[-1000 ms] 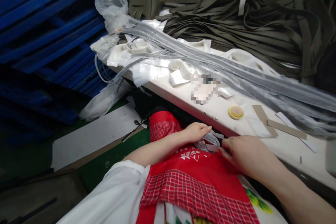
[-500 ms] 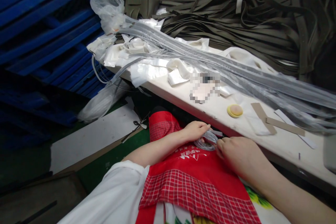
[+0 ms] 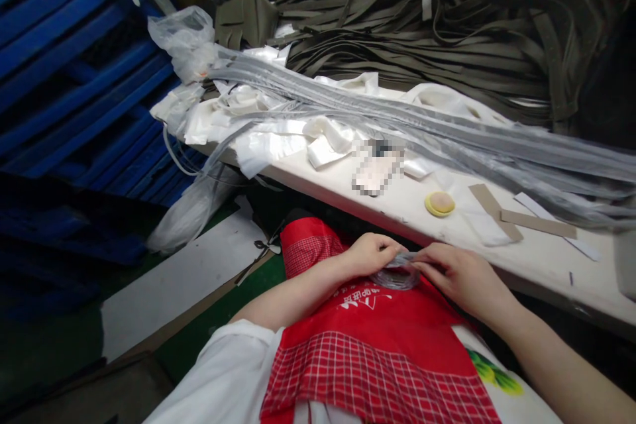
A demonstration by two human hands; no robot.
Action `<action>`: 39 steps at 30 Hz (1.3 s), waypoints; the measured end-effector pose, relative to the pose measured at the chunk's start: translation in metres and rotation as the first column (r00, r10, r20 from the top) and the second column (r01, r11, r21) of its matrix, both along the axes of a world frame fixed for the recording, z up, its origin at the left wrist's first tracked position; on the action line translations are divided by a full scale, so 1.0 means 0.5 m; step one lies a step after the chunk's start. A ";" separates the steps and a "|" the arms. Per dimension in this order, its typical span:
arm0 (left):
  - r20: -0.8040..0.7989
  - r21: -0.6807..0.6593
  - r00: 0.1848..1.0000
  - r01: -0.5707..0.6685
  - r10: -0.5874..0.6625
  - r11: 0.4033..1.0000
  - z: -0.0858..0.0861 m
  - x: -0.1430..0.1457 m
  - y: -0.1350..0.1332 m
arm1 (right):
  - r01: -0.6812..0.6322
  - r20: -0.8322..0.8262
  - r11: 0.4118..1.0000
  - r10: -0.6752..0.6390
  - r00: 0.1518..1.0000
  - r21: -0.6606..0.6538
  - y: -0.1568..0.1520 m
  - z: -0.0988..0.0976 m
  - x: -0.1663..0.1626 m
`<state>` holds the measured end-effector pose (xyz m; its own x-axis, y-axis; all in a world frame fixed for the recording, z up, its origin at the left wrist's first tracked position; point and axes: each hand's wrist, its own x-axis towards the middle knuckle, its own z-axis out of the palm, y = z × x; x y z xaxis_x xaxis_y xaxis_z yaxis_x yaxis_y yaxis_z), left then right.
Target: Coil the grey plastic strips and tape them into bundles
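Over the apron [image 3: 382,328], what's in hand?

- Coil [image 3: 385,280]. Translucent grey, glossy, looks like plastic, wound into a loose ring. Held in front of the lap, near the desk [image 3: 407,213] edge, not on it.

Hands?

- Both on the coil. Left hand [image 3: 373,253] grasps it from the left, fingers curled over the top. Right hand [image 3: 450,271] pinches it at the upper right, thumb and fingertips close together. Exact contact under the fingers is hidden.

Apron material?

- Smooth red fabric, white print near the coil, red-and-white check along the lower band. White sleeve [image 3: 223,361] behind the left forearm.

What's on the desk?

- White top, smooth. Long grey bundle [image 3: 397,112] runs lengthwise, flat strips under clear film. White pieces [image 3: 328,146] in front of it: shiny, folded, curled. Near the front edge, a pixelated object [image 3: 377,172], then a round yellow disc [image 3: 440,204] with a paler, domed middle. Right of that, thin brown strips [image 3: 539,223] crossing, one over the other. Crumpled clear bag [image 3: 183,36] at the far left end.

Beyond it?

- Dark olive straps [image 3: 422,56], matte, flat, heaped and tangled.

Left side?

- Blue slats [image 3: 74,73], stacked. Below, a flat pale board [image 3: 179,288] on the green floor [image 3: 261,286].
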<state>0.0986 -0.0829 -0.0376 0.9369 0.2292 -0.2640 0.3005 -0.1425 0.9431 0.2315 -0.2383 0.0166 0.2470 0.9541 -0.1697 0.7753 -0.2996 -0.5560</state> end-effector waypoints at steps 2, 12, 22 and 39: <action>0.030 0.061 0.999 0.041 -0.043 0.997 0.008 0.003 -0.008 | 0.136 -0.136 0.990 -0.129 0.982 0.040 0.003 -0.020 0.005; 0.098 0.234 0.995 -0.023 0.000 0.972 0.021 -0.001 -0.043 | 0.347 -0.683 0.905 -0.415 0.601 -0.245 0.020 -0.103 0.030; 0.179 0.311 0.976 -0.176 0.124 0.934 0.031 -0.017 -0.048 | 0.421 -0.625 0.906 -0.358 0.694 -0.053 0.023 -0.116 -0.015; -0.084 0.294 0.980 -0.149 0.180 0.944 0.046 -0.011 -0.063 | 0.133 -0.767 0.945 -0.321 0.556 -0.299 0.022 -0.059 0.051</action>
<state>0.0929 -0.1142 -0.0145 0.8494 0.4580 -0.2623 0.4402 -0.3404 0.8309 0.2571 -0.2271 -0.0129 0.1248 0.8111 -0.5714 -0.0649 -0.5680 -0.8205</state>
